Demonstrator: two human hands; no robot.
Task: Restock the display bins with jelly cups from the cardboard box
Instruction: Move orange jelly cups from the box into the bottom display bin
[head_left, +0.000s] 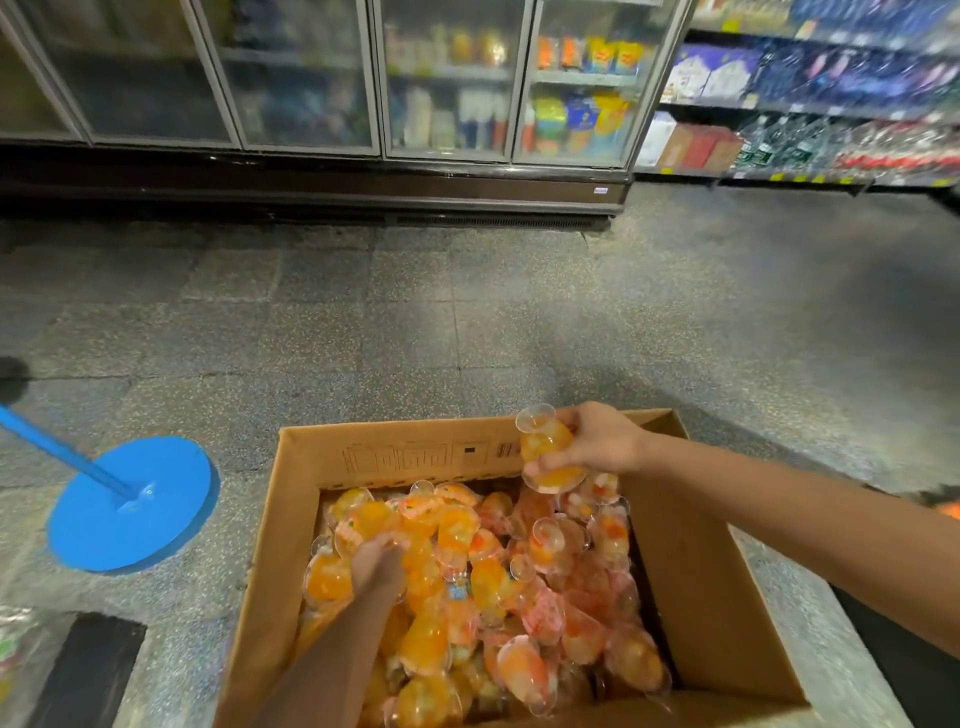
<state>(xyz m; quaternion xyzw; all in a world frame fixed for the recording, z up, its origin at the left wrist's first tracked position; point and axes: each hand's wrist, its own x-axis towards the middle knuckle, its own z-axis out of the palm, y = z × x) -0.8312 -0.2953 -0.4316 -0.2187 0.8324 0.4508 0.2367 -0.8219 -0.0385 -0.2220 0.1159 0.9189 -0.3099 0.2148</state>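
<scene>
A speckled grey tiled floor (415, 322) runs to glass-door coolers (363, 78) and stocked shelves (810, 88) at the far right; a blue disc base (135, 504) with its pole stands left of the open cardboard box (701, 597); the box sits on the floor, heaped with jelly cups (519, 582); the left hand (376, 564) digs among them, its grasp hidden; the right hand (592, 441) grips orange cups (550, 457) above the box's far rim.

My right hand (597, 441) grips orange cups (550, 457) above the box's (717, 597) far rim; below it, my left hand (376, 564) digs into the heaped cups (fingers buried).
</scene>
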